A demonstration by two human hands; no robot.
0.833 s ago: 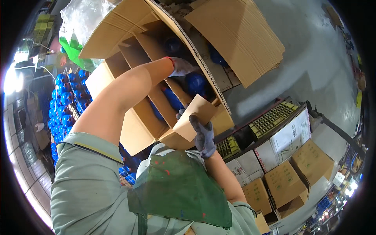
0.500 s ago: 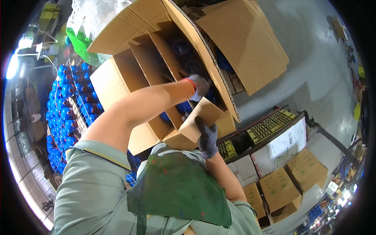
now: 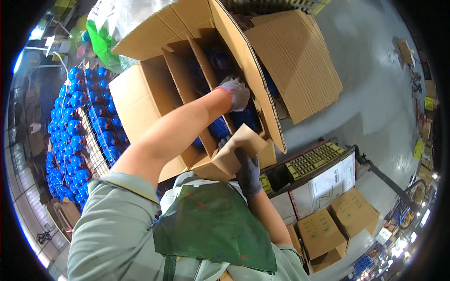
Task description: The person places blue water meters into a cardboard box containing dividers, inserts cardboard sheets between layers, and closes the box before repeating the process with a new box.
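Note:
A large open cardboard box (image 3: 126,96) stands in front of me, split by brown cardboard dividers (image 3: 176,75). Blue round-bodied objects (image 3: 218,129) sit down in its compartments. My left hand (image 3: 236,95), in a grey glove, reaches into the right-hand compartments with its fingers curled downward; what they hold, if anything, is hidden. At the near right corner of the box, my right hand (image 3: 249,173), in a dark grey glove, is closed on a folded piece of cardboard (image 3: 239,149), which tilts over the box's near edge.
Rows of glossy blue round objects (image 3: 75,126) stand beside a wire rack at left. Flattened cardboard sheets (image 3: 295,61) lie beyond the box's right flap. Yellow-green plastic crates (image 3: 314,159) and closed cartons (image 3: 323,232) are at lower right. Clear plastic bags (image 3: 126,21) lie at the top.
My left hand has shifted slightly up and left, staying inside the box. My right hand still grips the cardboard piece, which has dropped a little. The whole view has shifted somewhat.

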